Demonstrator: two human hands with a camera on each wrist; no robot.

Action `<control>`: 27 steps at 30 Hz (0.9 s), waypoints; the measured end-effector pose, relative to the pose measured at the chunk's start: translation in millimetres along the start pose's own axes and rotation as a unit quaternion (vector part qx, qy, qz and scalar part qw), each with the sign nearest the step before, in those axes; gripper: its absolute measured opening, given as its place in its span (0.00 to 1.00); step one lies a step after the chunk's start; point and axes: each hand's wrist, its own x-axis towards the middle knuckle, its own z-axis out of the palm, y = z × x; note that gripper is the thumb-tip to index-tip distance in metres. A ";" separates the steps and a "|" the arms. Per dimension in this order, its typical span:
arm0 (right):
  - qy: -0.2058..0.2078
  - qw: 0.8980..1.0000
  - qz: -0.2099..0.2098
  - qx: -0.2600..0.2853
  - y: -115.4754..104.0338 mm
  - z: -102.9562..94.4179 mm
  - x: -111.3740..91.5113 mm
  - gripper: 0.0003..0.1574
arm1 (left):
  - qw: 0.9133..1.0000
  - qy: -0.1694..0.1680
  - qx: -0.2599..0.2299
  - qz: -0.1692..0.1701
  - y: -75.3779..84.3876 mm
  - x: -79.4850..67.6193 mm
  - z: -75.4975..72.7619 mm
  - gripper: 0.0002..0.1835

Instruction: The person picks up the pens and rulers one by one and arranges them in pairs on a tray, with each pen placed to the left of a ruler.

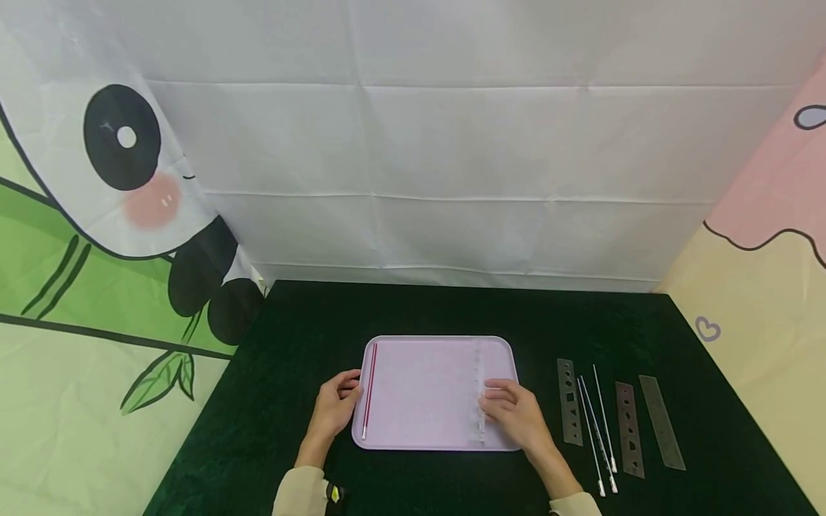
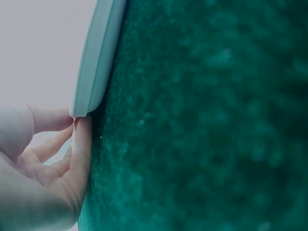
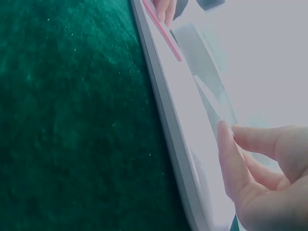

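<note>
A pale pink tray (image 1: pixel 426 394) lies on the dark green cloth. My left hand (image 1: pixel 333 407) pinches its left rim; in the left wrist view the thumb is above the tray edge (image 2: pixel 94 62) and the fingers below. Between thumb and fingertips, my right hand (image 1: pixel 514 412) pinches a clear ruler-like strip (image 1: pixel 476 390) near the tray's right side. The right wrist view shows the strip (image 3: pixel 208 94) running away from the fingertips, its markings too faint to read. Along the tray's left side lies a thin red stick (image 1: pixel 370 390) with a pale lower end.
Right of the tray lie a grey stencil ruler (image 1: pixel 569 401), several thin metal rods (image 1: pixel 603 419) with pale ends, a brownish stencil ruler (image 1: pixel 629 430) and a plain greyish strip (image 1: pixel 662 423). A white cloth (image 1: pixel 452 236) hangs behind the table.
</note>
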 end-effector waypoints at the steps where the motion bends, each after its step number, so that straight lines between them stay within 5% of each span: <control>1: -0.002 1.000 0.000 0.001 -0.1 1.2 0.4 0.23 | 1.000 0.000 0.000 0.000 -0.2 0.1 0.0 0.19; 27: -0.015 1.000 -0.002 0.007 -0.4 26.5 11.6 0.21 | 1.000 0.006 0.005 0.000 -1.1 0.9 1.3 0.19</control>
